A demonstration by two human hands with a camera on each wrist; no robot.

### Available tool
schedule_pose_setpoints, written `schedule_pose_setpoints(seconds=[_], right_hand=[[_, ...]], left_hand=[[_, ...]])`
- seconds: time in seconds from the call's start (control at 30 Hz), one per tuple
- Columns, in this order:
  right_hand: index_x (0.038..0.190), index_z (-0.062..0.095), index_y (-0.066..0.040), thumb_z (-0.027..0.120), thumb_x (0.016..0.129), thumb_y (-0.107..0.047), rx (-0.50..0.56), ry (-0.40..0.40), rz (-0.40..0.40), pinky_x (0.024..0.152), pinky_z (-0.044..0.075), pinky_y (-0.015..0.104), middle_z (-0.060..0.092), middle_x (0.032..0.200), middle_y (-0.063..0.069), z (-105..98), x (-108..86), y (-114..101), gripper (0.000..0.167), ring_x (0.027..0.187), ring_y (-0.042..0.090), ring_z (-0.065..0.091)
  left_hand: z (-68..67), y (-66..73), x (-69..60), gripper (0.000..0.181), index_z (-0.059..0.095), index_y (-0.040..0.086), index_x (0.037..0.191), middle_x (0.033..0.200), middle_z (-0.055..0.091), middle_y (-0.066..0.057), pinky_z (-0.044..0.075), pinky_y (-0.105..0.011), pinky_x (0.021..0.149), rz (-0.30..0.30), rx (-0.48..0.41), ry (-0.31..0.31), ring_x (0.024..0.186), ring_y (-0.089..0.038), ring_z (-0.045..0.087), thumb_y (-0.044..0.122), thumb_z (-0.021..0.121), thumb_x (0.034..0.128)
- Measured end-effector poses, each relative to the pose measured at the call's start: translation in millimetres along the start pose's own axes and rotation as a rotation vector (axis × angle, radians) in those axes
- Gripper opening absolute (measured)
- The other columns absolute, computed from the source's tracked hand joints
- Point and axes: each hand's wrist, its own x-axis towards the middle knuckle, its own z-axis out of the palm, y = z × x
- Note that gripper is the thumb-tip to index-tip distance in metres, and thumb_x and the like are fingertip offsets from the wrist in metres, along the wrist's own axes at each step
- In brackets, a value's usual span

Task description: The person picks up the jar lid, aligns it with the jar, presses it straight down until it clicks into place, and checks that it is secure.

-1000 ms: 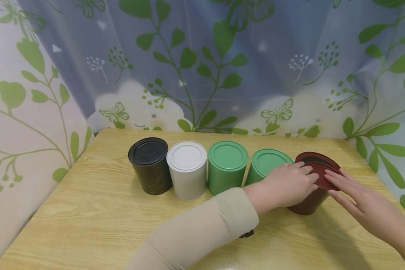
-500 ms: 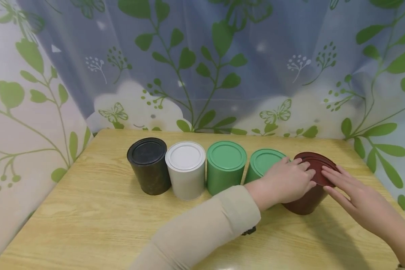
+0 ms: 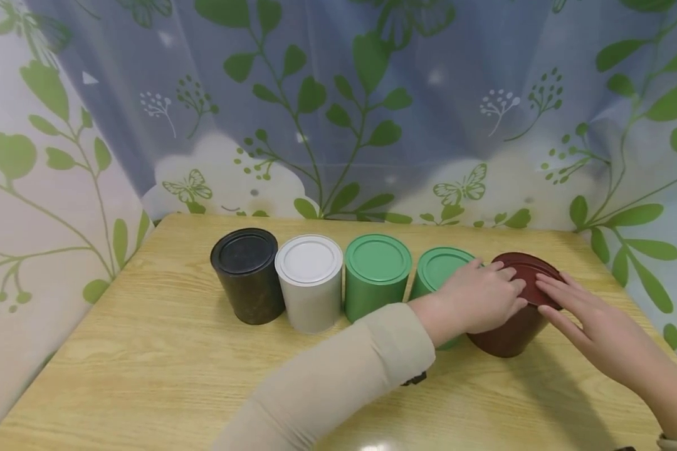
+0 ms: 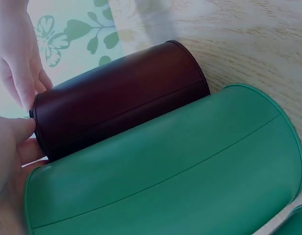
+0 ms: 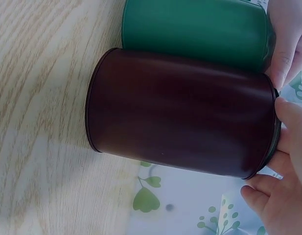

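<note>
At the right end of a row stands a dark red can (image 3: 504, 332) with its dark red lid (image 3: 529, 270) on top. My left hand (image 3: 479, 297) reaches over the right-hand green can (image 3: 441, 266), its fingertips on the near left part of the red lid. From the right, my right hand (image 3: 603, 329) rests extended fingers on the same lid, thumb lower at the rim. In the right wrist view the lid sits close along the rim of the can (image 5: 177, 115). The fingers hide part of the lid.
Left of the red can, the row holds another green can (image 3: 378, 269), a white can (image 3: 309, 275) and a black can (image 3: 248, 269), all lidded. They stand on a wooden table (image 3: 163, 376) before a leaf-patterned curtain (image 3: 338, 144). My left forearm crosses the table's front.
The red lid was tilted with a dark opening behind it; it has gone down and back to cover the can's mouth. Both hands have moved slightly with it.
</note>
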Motion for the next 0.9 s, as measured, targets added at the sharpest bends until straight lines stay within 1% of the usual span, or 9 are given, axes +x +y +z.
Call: schedule_pose_setpoints(seconds=[0.17,0.27,0.4,0.5,0.57,0.63,0.77,0.83,0.9], right_hand=[[0.143,0.034,-0.002,0.048,0.099,-0.028,0.029,-0.028,-0.003,0.095,0.019,0.069,0.031,0.143,0.028,-2.2,3.0,-0.2,0.053,0.137,0.040,0.012],[0.144,0.033,-0.002,0.047,0.099,-0.028,0.045,-0.048,-0.003,0.096,0.018,0.069,0.030,0.143,0.029,-3.8,5.5,0.1,0.054,0.137,0.042,0.011],[0.145,0.031,-0.002,0.046,0.100,-0.027,0.068,-0.069,0.003,0.098,0.014,0.068,0.028,0.145,0.028,-4.9,6.3,1.7,0.054,0.138,0.042,0.008],[0.145,0.031,-0.002,0.043,0.101,-0.026,0.086,-0.074,0.005,0.099,0.012,0.068,0.027,0.145,0.028,-5.6,6.8,4.1,0.052,0.138,0.041,0.005],[0.145,0.033,-0.003,0.043,0.101,-0.024,0.101,-0.062,-0.006,0.098,0.013,0.069,0.028,0.144,0.029,-5.9,7.9,5.7,0.050,0.138,0.042,0.006],[0.144,0.034,-0.004,0.043,0.101,-0.022,0.096,-0.042,-0.029,0.096,0.017,0.069,0.028,0.145,0.028,-6.5,10.0,7.7,0.048,0.136,0.044,0.012],[0.146,0.032,-0.005,0.042,0.101,-0.021,0.057,-0.039,-0.069,0.094,0.024,0.065,0.020,0.151,0.020,-8.7,17.9,12.0,0.048,0.135,0.042,0.018],[0.146,0.029,-0.004,0.040,0.102,-0.022,0.051,-0.070,-0.072,0.101,0.020,0.060,0.016,0.153,0.017,-9.9,22.7,13.8,0.049,0.137,0.038,0.015],[0.146,0.028,-0.002,0.038,0.102,-0.024,0.062,-0.106,-0.066,0.105,0.014,0.057,0.015,0.153,0.017,-11.6,27.0,14.7,0.050,0.139,0.036,0.011]], left_hand=[[-1.0,-1.4,0.6,0.048,0.032,0.036,0.144,0.147,0.030,0.016,0.016,-0.031,0.112,-0.001,0.017,-0.024,0.137,-0.005,0.019,0.050,0.021,0.0996],[-2.0,-2.5,1.4,0.049,0.033,0.036,0.143,0.146,0.031,0.017,0.014,-0.033,0.112,-0.005,0.018,-0.027,0.136,-0.004,0.020,0.052,0.020,0.0990],[-4.1,-2.2,2.9,0.049,0.040,0.036,0.139,0.144,0.034,0.017,0.013,-0.035,0.112,-0.009,-0.010,-0.026,0.136,-0.004,0.023,0.054,0.020,0.0981],[-7.1,-0.4,6.5,0.049,0.042,0.039,0.138,0.145,0.031,0.017,0.012,-0.036,0.113,-0.024,-0.032,-0.039,0.136,-0.004,0.021,0.055,0.019,0.0978],[-8.8,1.2,9.7,0.048,0.039,0.040,0.139,0.148,0.027,0.017,0.011,-0.036,0.113,-0.041,-0.037,-0.052,0.137,-0.004,0.018,0.055,0.018,0.0976],[-9.5,3.5,13.4,0.049,0.034,0.041,0.141,0.150,0.021,0.016,0.012,-0.035,0.113,-0.061,-0.035,-0.056,0.138,-0.004,0.015,0.054,0.017,0.0977],[-7.0,6.9,19.4,0.052,0.023,0.037,0.146,0.153,0.010,0.014,0.014,-0.034,0.112,-0.106,-0.021,-0.083,0.139,-0.005,0.009,0.054,0.015,0.0975],[-5.2,7.2,21.2,0.054,0.018,0.037,0.148,0.154,0.006,0.014,0.013,-0.033,0.112,-0.122,-0.027,-0.112,0.139,-0.005,0.006,0.054,0.013,0.0972],[-4.2,6.6,22.3,0.054,0.013,0.037,0.148,0.154,0.003,0.015,0.012,-0.032,0.112,-0.128,-0.047,-0.140,0.139,-0.003,0.002,0.055,0.012,0.0967]])
